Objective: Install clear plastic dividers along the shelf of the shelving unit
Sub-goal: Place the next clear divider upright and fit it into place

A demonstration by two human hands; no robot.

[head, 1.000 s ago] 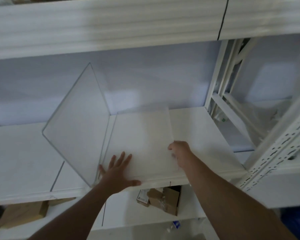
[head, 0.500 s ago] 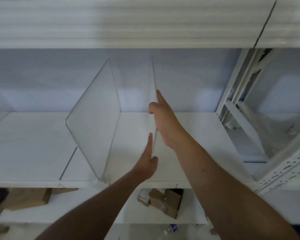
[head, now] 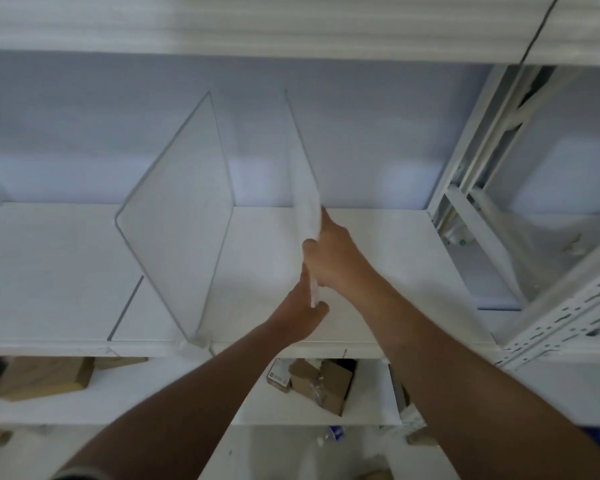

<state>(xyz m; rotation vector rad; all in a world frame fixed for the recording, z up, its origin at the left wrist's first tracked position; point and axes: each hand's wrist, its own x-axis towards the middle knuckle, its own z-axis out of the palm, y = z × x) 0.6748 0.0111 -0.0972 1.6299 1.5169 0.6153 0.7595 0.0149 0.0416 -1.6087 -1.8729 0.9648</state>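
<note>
A clear plastic divider [head: 181, 216] stands upright on the white shelf [head: 49, 271], its front corner at the shelf's front edge. To its right a second clear divider [head: 303, 174] stands on edge, seen almost edge-on. My right hand [head: 333, 254] grips its front edge about halfway up. My left hand [head: 302, 313] holds the same edge lower down, near the shelf surface. Both forearms reach in from below.
The shelf above [head: 257, 26] overhangs the work area. A perforated white upright [head: 565, 317] and cross braces [head: 475, 216] stand at the right. Cardboard boxes [head: 319, 382] lie on the lower shelf, another box [head: 49, 375] at the left.
The second divider lay flat on the shelf under both hands; it has been raised upright. Both hands now close on its front edge, the right hand lower than half a second ago.
</note>
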